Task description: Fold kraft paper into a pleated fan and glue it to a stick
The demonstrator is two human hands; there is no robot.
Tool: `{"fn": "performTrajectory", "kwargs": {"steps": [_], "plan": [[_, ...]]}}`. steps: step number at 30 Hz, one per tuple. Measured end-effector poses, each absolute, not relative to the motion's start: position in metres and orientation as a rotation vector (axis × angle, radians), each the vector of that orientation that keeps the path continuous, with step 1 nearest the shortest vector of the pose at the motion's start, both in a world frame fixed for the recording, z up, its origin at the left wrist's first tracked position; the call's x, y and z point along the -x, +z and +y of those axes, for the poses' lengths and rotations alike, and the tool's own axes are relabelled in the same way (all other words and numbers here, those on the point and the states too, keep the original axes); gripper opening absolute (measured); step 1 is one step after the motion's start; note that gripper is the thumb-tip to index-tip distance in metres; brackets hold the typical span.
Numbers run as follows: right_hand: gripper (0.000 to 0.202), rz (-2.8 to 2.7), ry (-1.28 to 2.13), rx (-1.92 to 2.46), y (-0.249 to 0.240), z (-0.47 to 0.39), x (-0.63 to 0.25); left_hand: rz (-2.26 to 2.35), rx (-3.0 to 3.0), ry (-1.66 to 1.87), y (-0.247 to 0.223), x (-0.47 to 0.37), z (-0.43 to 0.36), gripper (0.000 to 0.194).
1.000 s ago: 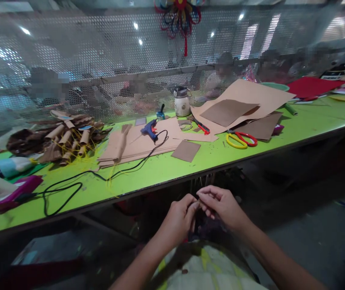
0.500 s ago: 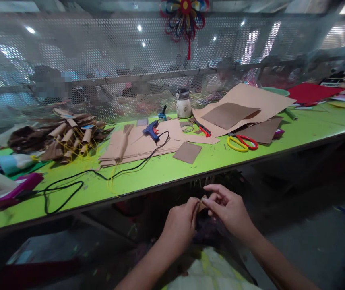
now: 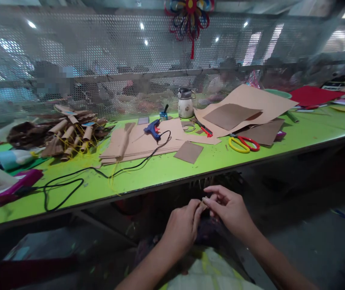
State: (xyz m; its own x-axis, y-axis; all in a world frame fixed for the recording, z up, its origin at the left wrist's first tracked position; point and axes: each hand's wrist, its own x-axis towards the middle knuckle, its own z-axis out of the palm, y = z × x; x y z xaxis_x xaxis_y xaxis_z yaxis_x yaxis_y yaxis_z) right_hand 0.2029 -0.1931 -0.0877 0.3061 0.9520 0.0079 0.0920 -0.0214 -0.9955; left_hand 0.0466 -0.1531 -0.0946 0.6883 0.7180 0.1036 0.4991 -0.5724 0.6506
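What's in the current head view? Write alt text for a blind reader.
A person's hands pinch a small brown piece in front of a lime-green table. On it, a blue glue gun lies on stacked brown paper, between brown rolls and scissors with red and yellow handles.

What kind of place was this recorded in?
Probably a craft workshop: a glue gun lies on a stack of brown paper, with scissors and bundled paper rolls on the same green table.

The tabletop point(image 3: 199, 169) is lime green, the glue gun point(image 3: 152, 129) blue, the scissors' handles point(image 3: 244, 143) yellow and red.
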Motion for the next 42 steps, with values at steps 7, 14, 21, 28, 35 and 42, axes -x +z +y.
{"fn": "performTrajectory", "kwargs": {"steps": [7,14,21,28,35,42], "plan": [[0.031,-1.004,0.959,1.431,-0.088,-0.191,-0.205,0.874,-2.247,0.471,-0.093,-0.047,-0.157,0.026],[0.029,-1.044,1.017,1.459,-0.086,-0.189,-0.209,0.819,-2.02,0.522,-0.094,-0.046,-0.154,0.033],[0.02,-1.389,0.793,1.45,-0.086,-0.188,-0.21,0.796,-1.845,0.511,-0.099,-0.043,-0.15,0.034],[0.024,-1.178,1.157,1.312,-0.089,-0.186,-0.207,0.789,-1.661,0.486,-0.105,-0.042,-0.146,0.034],[0.024,-1.015,1.275,1.253,-0.089,-0.187,-0.207,0.697,-1.48,0.295,-0.09,-0.039,-0.137,0.039],[0.032,-0.97,1.338,1.188,-0.09,-0.188,-0.212,0.593,-1.256,0.151,-0.076,-0.037,-0.133,0.039]]}}
